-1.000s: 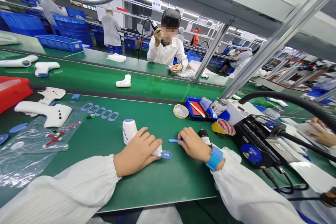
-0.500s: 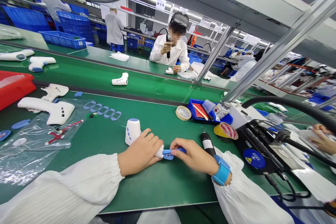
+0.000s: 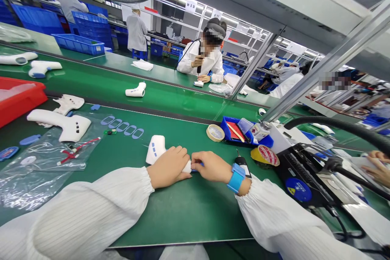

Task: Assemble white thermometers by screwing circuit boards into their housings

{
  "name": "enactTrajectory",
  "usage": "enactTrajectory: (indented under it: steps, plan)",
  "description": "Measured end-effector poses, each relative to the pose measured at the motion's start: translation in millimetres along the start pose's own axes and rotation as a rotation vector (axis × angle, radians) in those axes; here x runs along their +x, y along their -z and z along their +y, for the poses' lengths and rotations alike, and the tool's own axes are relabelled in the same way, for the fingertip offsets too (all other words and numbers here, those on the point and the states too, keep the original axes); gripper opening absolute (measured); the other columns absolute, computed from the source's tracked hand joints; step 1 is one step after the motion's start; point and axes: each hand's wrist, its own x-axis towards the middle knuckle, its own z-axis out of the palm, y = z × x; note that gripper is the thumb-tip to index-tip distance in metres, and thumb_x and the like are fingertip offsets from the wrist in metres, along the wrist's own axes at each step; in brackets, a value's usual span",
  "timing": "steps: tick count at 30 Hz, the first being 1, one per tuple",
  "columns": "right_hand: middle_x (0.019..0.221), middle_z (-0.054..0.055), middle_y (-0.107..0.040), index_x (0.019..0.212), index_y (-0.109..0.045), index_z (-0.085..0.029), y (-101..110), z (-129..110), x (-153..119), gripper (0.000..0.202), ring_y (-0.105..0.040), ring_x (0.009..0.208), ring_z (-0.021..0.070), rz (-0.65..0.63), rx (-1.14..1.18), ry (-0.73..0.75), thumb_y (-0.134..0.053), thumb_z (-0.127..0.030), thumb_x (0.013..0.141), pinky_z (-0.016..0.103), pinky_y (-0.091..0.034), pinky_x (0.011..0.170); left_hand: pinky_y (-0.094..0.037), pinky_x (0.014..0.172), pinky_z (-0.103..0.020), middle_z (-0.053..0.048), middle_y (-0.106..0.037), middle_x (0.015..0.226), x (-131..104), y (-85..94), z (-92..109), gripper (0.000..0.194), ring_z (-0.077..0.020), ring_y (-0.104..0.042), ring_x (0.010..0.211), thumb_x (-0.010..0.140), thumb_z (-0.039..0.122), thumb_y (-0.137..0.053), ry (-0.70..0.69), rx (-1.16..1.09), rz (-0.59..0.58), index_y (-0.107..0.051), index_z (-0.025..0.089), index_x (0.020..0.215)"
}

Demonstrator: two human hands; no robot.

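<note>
On the green bench lies a white gun-shaped forehead thermometer (image 3: 156,150) with blue buttons on its side. My left hand (image 3: 170,166) is wrapped over its handle and presses it on the bench. At the handle's end, my right hand (image 3: 210,164) pinches a blue plastic cover (image 3: 194,170), mostly hidden behind the fingers. The cover meets the white handle, but whether it is seated there cannot be made out. Just right of my right hand, a black electric screwdriver (image 3: 243,165) lies partly behind the blue wristband (image 3: 235,178).
At left are white housing shells (image 3: 71,127), red-and-white wires (image 3: 70,155) on a plastic bag, and blue oval frames (image 3: 122,126). Tape rolls (image 3: 264,155), a blue tray (image 3: 227,135) and a black device (image 3: 292,170) stand right. Beyond the belt (image 3: 173,101), a co-worker (image 3: 202,59) holds a screwdriver.
My right hand has moved left against the handle's end, so the blue cover is nearly hidden. The thermometer has turned slightly. The co-worker's screwdriver has come down to a white part; belt items shifted left.
</note>
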Motion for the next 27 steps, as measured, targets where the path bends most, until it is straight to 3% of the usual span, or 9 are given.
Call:
enactTrajectory:
  steps: [10,17,22,27]
  plan:
    - [0.078,0.005,-0.067,0.081,-0.06,-0.022,4.1,-18.0,-4.2,0.012,-0.062,0.074,0.0208,-0.03,-0.259,-0.065,-0.048,-0.019,0.08,0.025,-0.031,0.053,-0.041,0.066,-0.033,-0.008,-0.058,0.082,3.0,-0.1,-1.5,0.031,-0.0235,-0.053,0.076,0.078,0.042,-0.06,0.021,-0.079,-0.027,-0.058,0.011,0.086]
    - [0.078,0.009,-0.067,0.079,-0.061,-0.02,8.9,-26.2,-3.0,0.009,-0.063,0.076,0.0256,0.004,-0.285,-0.059,-0.053,-0.018,0.076,0.029,-0.037,0.058,-0.042,0.065,-0.033,-0.006,-0.055,0.078,3.2,0.0,-3.6,0.028,-0.0225,-0.053,0.072,0.081,0.041,-0.055,0.044,-0.144,-0.004,-0.056,0.013,0.084]
    - [0.072,0.003,-0.067,0.076,-0.06,-0.02,9.1,-11.9,-8.5,0.01,-0.062,0.068,0.0172,0.054,-0.163,-0.03,-0.052,-0.023,0.081,0.024,-0.038,0.056,-0.044,0.069,-0.034,-0.007,-0.053,0.086,0.7,1.0,-4.3,0.025,-0.0232,-0.053,0.08,0.078,0.039,-0.058,0.076,-0.224,0.073,-0.057,0.015,0.085]
    - [0.069,-0.001,-0.065,0.08,-0.058,-0.019,15.2,26.3,-19.8,0.018,-0.061,0.064,0.0116,0.17,-0.042,0.001,-0.043,-0.026,0.088,0.021,-0.045,0.059,-0.046,0.075,-0.033,-0.006,-0.052,0.09,-11.5,22.8,-20.1,0.035,-0.0202,-0.054,0.085,0.083,0.04,-0.052,0.234,-0.35,0.192,-0.055,0.015,0.106]
